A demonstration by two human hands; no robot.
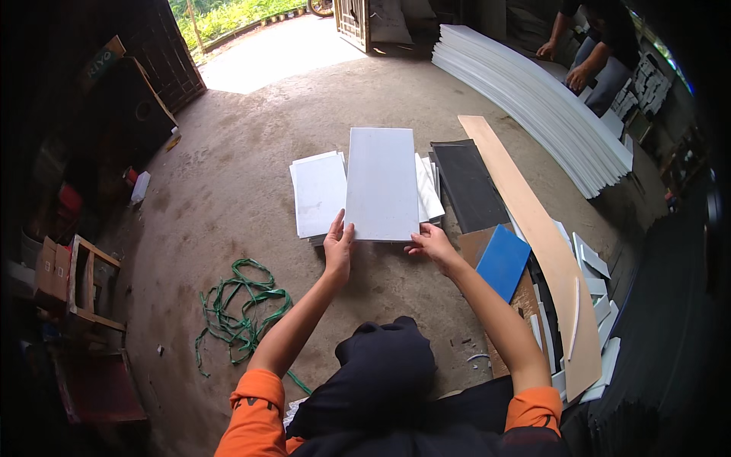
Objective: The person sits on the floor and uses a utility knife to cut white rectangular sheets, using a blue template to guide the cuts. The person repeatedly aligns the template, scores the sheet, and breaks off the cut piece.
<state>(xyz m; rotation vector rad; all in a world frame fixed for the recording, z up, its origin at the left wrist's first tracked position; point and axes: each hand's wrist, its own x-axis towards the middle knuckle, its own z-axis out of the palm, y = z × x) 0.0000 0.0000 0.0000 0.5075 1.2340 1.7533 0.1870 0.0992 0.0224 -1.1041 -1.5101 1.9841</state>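
Between my two hands is a white rectangular panel (pixel 382 183), its long side pointing away from me. My left hand (pixel 339 245) grips its near left corner, thumb along the edge. At the near right corner, my right hand (pixel 432 247) pinches the panel with bent fingers. Left of it lies a stack of white panels (pixel 318 194) on the floor. More white sheets (pixel 429 190) show partly on the right, behind the panel's edge. Farther right rest dark panels (pixel 470 186). A blue panel (pixel 503 263) lies near my right forearm.
A long tan board (pixel 525 221) runs along the right beside white offcuts (pixel 601 320). Tangled green strapping (pixel 242 308) lies on the floor at left. A tall stack of long white sheets (pixel 533 107) stands far right, where another person (pixel 601 46) works. A wooden frame (pixel 93 286) stands left.
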